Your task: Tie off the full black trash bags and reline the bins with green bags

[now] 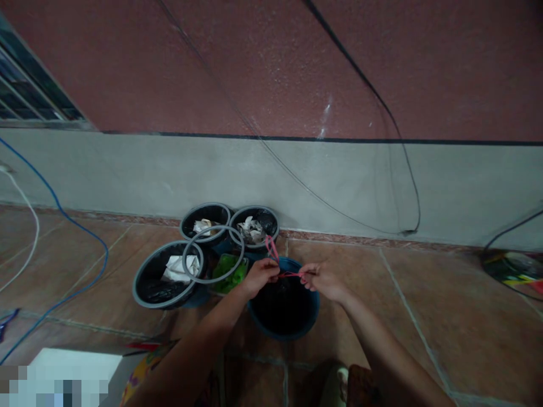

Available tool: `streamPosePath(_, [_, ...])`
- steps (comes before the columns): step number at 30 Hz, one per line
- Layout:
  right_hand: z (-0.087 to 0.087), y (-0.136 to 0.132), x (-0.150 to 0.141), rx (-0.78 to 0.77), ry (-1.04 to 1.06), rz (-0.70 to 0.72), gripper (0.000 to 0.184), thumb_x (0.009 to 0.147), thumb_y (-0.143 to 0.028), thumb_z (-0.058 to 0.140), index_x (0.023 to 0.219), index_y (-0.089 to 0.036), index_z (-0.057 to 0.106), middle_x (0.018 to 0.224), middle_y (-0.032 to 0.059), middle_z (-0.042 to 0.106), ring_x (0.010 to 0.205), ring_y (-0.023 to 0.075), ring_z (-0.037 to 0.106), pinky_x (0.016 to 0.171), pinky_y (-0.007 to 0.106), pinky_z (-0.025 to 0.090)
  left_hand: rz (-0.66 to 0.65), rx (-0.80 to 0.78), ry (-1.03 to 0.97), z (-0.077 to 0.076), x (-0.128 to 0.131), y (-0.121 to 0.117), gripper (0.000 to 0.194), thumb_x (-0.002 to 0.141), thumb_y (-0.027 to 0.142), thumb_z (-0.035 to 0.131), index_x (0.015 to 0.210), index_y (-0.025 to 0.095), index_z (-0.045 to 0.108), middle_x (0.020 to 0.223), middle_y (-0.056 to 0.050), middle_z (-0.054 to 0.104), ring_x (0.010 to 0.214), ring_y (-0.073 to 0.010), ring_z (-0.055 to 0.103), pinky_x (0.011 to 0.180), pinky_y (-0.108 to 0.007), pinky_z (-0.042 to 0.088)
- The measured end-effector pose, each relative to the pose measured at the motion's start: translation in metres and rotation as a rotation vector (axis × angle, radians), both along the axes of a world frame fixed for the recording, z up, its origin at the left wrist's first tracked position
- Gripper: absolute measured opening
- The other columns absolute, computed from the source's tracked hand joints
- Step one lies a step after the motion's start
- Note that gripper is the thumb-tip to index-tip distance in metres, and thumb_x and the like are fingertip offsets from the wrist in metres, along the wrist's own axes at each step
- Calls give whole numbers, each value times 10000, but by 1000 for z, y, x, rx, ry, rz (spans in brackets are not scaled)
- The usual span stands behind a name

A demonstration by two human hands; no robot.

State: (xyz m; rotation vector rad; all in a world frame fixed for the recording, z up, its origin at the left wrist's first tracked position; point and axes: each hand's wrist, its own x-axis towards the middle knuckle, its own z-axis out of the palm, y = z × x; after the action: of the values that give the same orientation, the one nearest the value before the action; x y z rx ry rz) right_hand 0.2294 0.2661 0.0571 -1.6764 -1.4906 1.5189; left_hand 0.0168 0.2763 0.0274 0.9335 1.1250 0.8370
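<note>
My left hand point(260, 277) is closed in a pinch on a pink string point(290, 275), and a loop of it rises above the fingers. Opposite it, my right hand point(323, 281) pinches the other end, so a short length stretches between the two. Both hands are over the far rim of a round blue trash bin point(283, 337), whose inside is dark. Whether a bag lines it, I cannot tell. Left of my left hand, a loose grey ring point(243, 247) lies across the neighbouring bins and a green item point(229, 271).
Three lined bins holding crumpled waste stand at the left: a front one point(139, 294) and two by the wall point(183, 226) point(278, 226). A blue cable point(63, 212) crosses the tiles. A black cable point(413, 175) hangs down the wall. A white surface point(76, 362) is at lower left.
</note>
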Motion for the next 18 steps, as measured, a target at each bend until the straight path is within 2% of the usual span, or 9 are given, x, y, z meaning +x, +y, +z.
streamPosePath(2, [3, -3, -7, -23, 70, 26, 171, 782, -121, 540, 786, -163, 705, 629, -12, 663, 496, 71, 564, 496, 184, 427, -90, 111, 117, -5, 3, -1, 211, 605, 162, 751, 789, 158, 647, 675, 31, 627, 628, -104, 570, 662, -236, 444])
streamPosePath(4, [4, -5, -15, -23, 111, 64, 148, 763, -135, 563, 782, -162, 706, 623, -16, 654, 498, 70, 563, 496, 184, 427, -195, 222, 231, -9, 7, -5, 240, 599, 116, 724, 830, 156, 671, 751, 8, 675, 716, -135, 611, 707, -247, 456])
streamPosePath(8, [-3, -8, -26, 34, 180, 137, 114, 753, -199, 604, 782, -165, 708, 604, -20, 637, 522, 84, 575, 511, 195, 445, -355, 400, 464, -13, 17, -18, 111, 778, 246, 670, 851, 169, 699, 835, -41, 729, 783, -186, 658, 742, -271, 472])
streamPosePath(11, [-5, -7, -27, 85, 213, 125, 136, 745, -228, 612, 819, -162, 705, 654, -3, 671, 544, 94, 586, 519, 203, 461, -381, 514, 569, -13, 20, -26, 195, 897, 288, 556, 818, 190, 705, 850, -54, 741, 807, -195, 675, 752, -266, 463])
streamPosePath(13, [-3, -6, -24, 107, 215, 56, 267, 722, -222, 628, 975, -177, 703, 882, 33, 743, 600, 97, 614, 521, 201, 470, -389, 560, 566, -11, 20, -27, 220, 923, 286, 525, 837, 200, 708, 876, -51, 745, 828, -194, 679, 760, -261, 459])
streamPosePath(15, [0, -5, -20, 105, 174, 20, 496, 686, -176, 637, 1180, -215, 651, 1083, 50, 742, 653, 102, 634, 518, 195, 468, -371, 570, 572, -8, 18, -26, 201, 917, 249, 520, 836, 203, 698, 833, -36, 727, 787, -181, 665, 744, -255, 457])
streamPosePath(17, [-2, -5, -17, 72, 102, 73, 659, 663, -118, 618, 1312, -227, 581, 1035, 44, 755, 644, 109, 629, 515, 193, 452, -354, 551, 573, -6, 15, -24, 193, 894, 182, 501, 805, 203, 671, 756, -15, 687, 723, -161, 637, 720, -247, 455])
streamPosePath(18, [-4, -6, -16, 67, 71, 124, 680, 657, -93, 601, 1325, -218, 573, 972, 37, 760, 637, 112, 625, 524, 196, 448, -348, 537, 564, -6, 13, -23, 187, 878, 154, 495, 785, 203, 650, 728, -6, 666, 700, -153, 623, 711, -244, 455])
